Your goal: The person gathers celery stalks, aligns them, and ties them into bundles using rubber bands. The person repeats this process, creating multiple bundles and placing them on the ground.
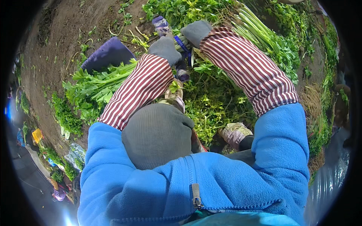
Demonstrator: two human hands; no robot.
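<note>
My left hand (165, 50), in a grey glove, is closed around a bundle of celery (106, 80) lying crosswise, its leaves fanned out to the left. A blue printed band (183, 44) runs around the stalks between my hands. My right hand (197, 32), also gloved in grey, is curled at the right end of the stalks; its fingertips are hidden, so what it grips is unclear. Purple-and-clear wrapping covers a post-like piece (160, 23) beyond the bundle and another wrapped end (182, 74) nearer me. A bent purple foam sheet (107, 54) stands behind the leaves.
Loose celery stalks (256, 31) are heaped at upper right, with leafy greens (186, 11) at the top. Trimmed leaves (215, 104) cover the ground between my shoes (236, 134). Bare soil (51, 56) stretches left, where a smaller bunch (66, 115) lies. Plastic sheeting (328, 172) is at lower right.
</note>
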